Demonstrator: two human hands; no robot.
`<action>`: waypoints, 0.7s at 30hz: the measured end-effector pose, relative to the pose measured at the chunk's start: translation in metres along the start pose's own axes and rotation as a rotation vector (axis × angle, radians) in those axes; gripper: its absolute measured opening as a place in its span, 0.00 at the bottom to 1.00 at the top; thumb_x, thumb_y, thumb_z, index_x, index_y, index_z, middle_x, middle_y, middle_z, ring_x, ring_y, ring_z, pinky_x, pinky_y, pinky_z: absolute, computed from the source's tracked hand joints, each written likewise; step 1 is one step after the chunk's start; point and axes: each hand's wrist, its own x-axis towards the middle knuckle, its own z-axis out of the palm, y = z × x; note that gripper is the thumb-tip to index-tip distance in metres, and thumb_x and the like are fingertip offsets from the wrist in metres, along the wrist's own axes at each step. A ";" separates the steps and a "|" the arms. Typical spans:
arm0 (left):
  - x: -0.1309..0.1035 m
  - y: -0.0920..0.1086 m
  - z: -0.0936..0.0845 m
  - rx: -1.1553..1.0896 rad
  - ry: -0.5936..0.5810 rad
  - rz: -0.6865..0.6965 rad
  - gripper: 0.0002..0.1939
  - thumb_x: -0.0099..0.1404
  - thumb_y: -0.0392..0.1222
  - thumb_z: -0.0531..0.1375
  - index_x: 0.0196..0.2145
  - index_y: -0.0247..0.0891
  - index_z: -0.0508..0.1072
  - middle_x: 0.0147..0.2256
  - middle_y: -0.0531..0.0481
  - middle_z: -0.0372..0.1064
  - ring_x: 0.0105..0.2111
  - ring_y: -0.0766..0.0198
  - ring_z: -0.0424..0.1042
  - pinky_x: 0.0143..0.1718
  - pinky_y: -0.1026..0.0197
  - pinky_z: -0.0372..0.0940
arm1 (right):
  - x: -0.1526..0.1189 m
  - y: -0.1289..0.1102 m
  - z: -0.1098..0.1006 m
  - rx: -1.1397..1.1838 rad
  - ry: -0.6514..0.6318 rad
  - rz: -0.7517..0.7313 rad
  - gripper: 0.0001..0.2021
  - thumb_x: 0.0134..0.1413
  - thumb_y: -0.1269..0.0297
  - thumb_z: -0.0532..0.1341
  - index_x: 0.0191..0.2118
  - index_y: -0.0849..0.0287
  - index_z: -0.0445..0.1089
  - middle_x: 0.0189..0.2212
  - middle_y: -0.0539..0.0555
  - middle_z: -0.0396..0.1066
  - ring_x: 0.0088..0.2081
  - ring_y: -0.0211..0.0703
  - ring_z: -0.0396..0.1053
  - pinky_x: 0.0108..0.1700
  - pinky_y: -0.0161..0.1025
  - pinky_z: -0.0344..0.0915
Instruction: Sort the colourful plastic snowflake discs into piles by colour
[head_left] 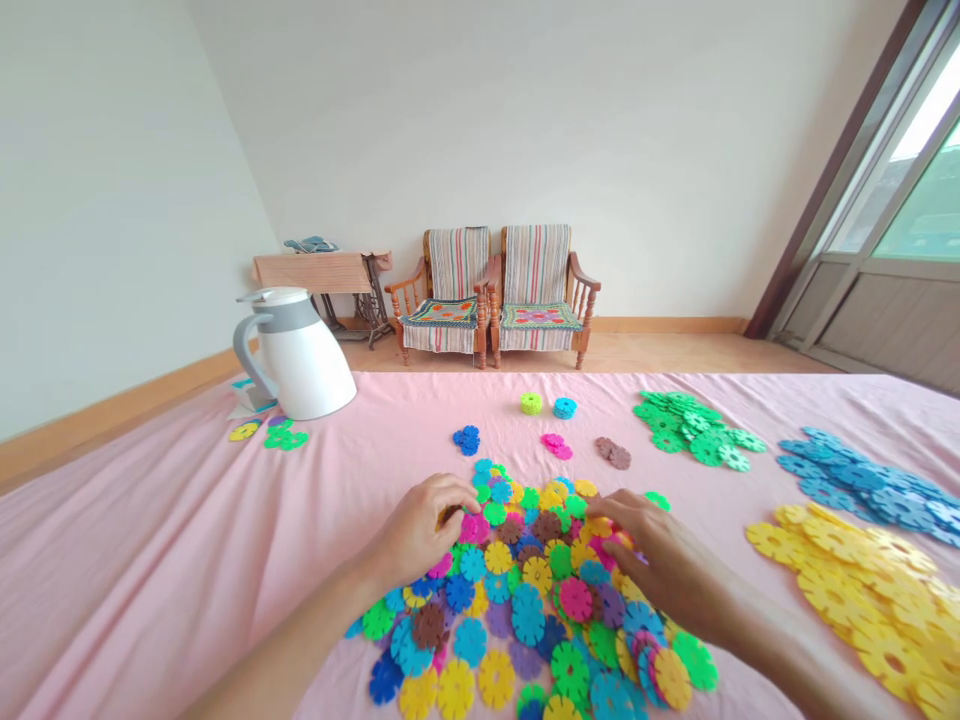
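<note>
A mixed pile of notched plastic snowflake discs [497,557] in many colours lies on the pink cloth in front of me. At its upper left edge is my left hand [427,525], fingers curled in towards the thumb, close to a magenta disc [474,528]; what they hold, if anything, is hidden. My right hand [664,555] reaches over the pile's right side. Its fingers are stretched out and the thumb is apart, touching discs near the upper right edge. Part of the pile is covered by both hands.
Beyond the pile stand a lime stack [531,403] and a blue stack [565,407], with small blue [466,440], pink [556,446] and brown groups [613,452]. Green [694,425], blue [862,480] and yellow heaps [862,590] lie right. A white jug [307,360] stands left.
</note>
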 end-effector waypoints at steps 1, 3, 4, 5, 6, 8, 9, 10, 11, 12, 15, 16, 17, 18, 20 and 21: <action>0.000 0.001 -0.001 -0.020 -0.012 0.011 0.16 0.55 0.26 0.51 0.32 0.40 0.77 0.37 0.49 0.73 0.41 0.62 0.71 0.47 0.61 0.64 | 0.000 -0.006 0.002 0.037 0.010 -0.038 0.14 0.56 0.69 0.51 0.46 0.56 0.69 0.42 0.58 0.70 0.45 0.47 0.68 0.46 0.45 0.65; 0.000 0.004 -0.001 -0.058 -0.038 0.017 0.17 0.55 0.26 0.51 0.31 0.39 0.76 0.34 0.50 0.74 0.39 0.63 0.72 0.45 0.62 0.64 | 0.001 -0.017 0.003 0.118 0.008 -0.113 0.16 0.57 0.72 0.51 0.48 0.54 0.67 0.43 0.56 0.70 0.45 0.44 0.68 0.46 0.42 0.65; 0.000 0.005 -0.001 -0.073 -0.040 0.010 0.17 0.55 0.26 0.50 0.31 0.39 0.76 0.34 0.50 0.74 0.39 0.64 0.72 0.44 0.63 0.65 | 0.001 -0.021 0.002 0.157 0.000 -0.138 0.17 0.57 0.73 0.50 0.49 0.53 0.67 0.43 0.55 0.70 0.45 0.43 0.68 0.45 0.41 0.66; 0.000 0.006 -0.001 -0.082 -0.030 -0.005 0.17 0.56 0.26 0.50 0.32 0.39 0.76 0.34 0.50 0.74 0.38 0.64 0.72 0.43 0.63 0.65 | 0.003 -0.024 0.002 0.191 -0.002 -0.151 0.18 0.57 0.73 0.50 0.49 0.51 0.66 0.43 0.53 0.70 0.44 0.42 0.69 0.45 0.40 0.66; 0.001 0.006 0.000 -0.085 -0.009 -0.025 0.16 0.57 0.27 0.50 0.32 0.38 0.76 0.34 0.50 0.74 0.37 0.64 0.73 0.42 0.64 0.65 | 0.004 -0.024 0.001 0.212 0.011 -0.150 0.18 0.57 0.74 0.49 0.49 0.51 0.67 0.43 0.53 0.71 0.43 0.41 0.69 0.44 0.39 0.66; 0.005 0.004 0.000 -0.066 0.050 -0.071 0.16 0.59 0.28 0.50 0.35 0.38 0.76 0.36 0.49 0.74 0.37 0.64 0.73 0.42 0.63 0.66 | 0.008 -0.018 0.004 0.207 0.089 -0.115 0.18 0.57 0.74 0.48 0.47 0.52 0.67 0.43 0.53 0.71 0.43 0.41 0.70 0.44 0.40 0.67; 0.008 0.003 0.001 -0.044 0.076 -0.087 0.16 0.59 0.28 0.50 0.37 0.38 0.76 0.37 0.49 0.74 0.39 0.63 0.72 0.43 0.62 0.66 | 0.010 -0.013 0.007 0.182 0.140 -0.091 0.18 0.57 0.74 0.48 0.47 0.53 0.68 0.43 0.54 0.71 0.44 0.43 0.69 0.45 0.42 0.66; 0.012 0.000 0.002 -0.017 0.089 -0.094 0.17 0.59 0.28 0.50 0.39 0.38 0.75 0.40 0.48 0.74 0.41 0.62 0.72 0.45 0.61 0.65 | 0.013 -0.006 0.010 0.150 0.180 -0.072 0.18 0.57 0.74 0.48 0.47 0.54 0.68 0.44 0.55 0.71 0.45 0.44 0.69 0.47 0.43 0.66; 0.016 -0.002 0.004 0.016 0.091 -0.092 0.18 0.59 0.28 0.50 0.42 0.38 0.74 0.42 0.48 0.73 0.44 0.62 0.71 0.48 0.60 0.64 | 0.015 0.001 0.015 0.115 0.202 -0.055 0.18 0.57 0.74 0.48 0.48 0.55 0.67 0.45 0.56 0.71 0.47 0.45 0.68 0.49 0.45 0.65; 0.020 -0.005 0.005 0.050 0.083 -0.080 0.20 0.59 0.27 0.50 0.44 0.38 0.74 0.45 0.48 0.72 0.47 0.61 0.69 0.51 0.58 0.62 | 0.017 0.008 0.019 0.083 0.210 -0.043 0.18 0.57 0.74 0.47 0.48 0.56 0.67 0.46 0.56 0.70 0.48 0.46 0.67 0.50 0.47 0.63; 0.031 -0.011 0.012 0.139 0.015 -0.028 0.27 0.54 0.23 0.49 0.48 0.39 0.72 0.49 0.47 0.70 0.51 0.60 0.66 0.56 0.56 0.58 | 0.023 0.016 0.029 0.023 0.177 -0.018 0.20 0.55 0.76 0.47 0.50 0.60 0.67 0.48 0.58 0.70 0.51 0.48 0.65 0.53 0.48 0.61; 0.034 -0.011 0.015 0.158 -0.012 -0.015 0.29 0.52 0.21 0.49 0.48 0.39 0.72 0.50 0.47 0.69 0.52 0.60 0.65 0.56 0.55 0.57 | 0.024 0.014 0.030 0.014 0.151 -0.011 0.20 0.54 0.77 0.48 0.50 0.61 0.67 0.49 0.59 0.69 0.51 0.48 0.65 0.53 0.49 0.61; 0.036 -0.011 0.017 0.171 -0.033 -0.005 0.30 0.50 0.21 0.48 0.48 0.38 0.72 0.50 0.47 0.69 0.52 0.60 0.65 0.56 0.55 0.57 | 0.025 0.010 0.030 0.012 0.125 -0.010 0.21 0.53 0.77 0.48 0.50 0.61 0.67 0.50 0.60 0.69 0.52 0.49 0.64 0.53 0.49 0.61; 0.037 -0.010 0.018 0.177 -0.048 0.005 0.31 0.49 0.20 0.48 0.48 0.36 0.72 0.50 0.46 0.69 0.51 0.59 0.65 0.56 0.55 0.57 | 0.025 0.004 0.028 0.019 0.097 -0.015 0.21 0.53 0.78 0.48 0.51 0.61 0.67 0.51 0.60 0.68 0.52 0.49 0.63 0.53 0.49 0.61; 0.036 -0.005 0.019 0.171 -0.064 0.031 0.29 0.49 0.21 0.48 0.47 0.34 0.73 0.48 0.45 0.70 0.50 0.59 0.66 0.56 0.56 0.58 | 0.023 -0.013 0.022 0.062 0.046 -0.053 0.23 0.53 0.78 0.47 0.52 0.60 0.66 0.52 0.59 0.67 0.53 0.49 0.62 0.53 0.49 0.60; 0.034 -0.003 0.019 0.157 -0.070 0.046 0.28 0.49 0.21 0.48 0.45 0.35 0.74 0.47 0.45 0.71 0.49 0.59 0.66 0.55 0.56 0.58 | 0.022 -0.021 0.018 0.095 0.025 -0.083 0.23 0.53 0.79 0.47 0.53 0.58 0.66 0.51 0.58 0.68 0.53 0.47 0.63 0.53 0.48 0.61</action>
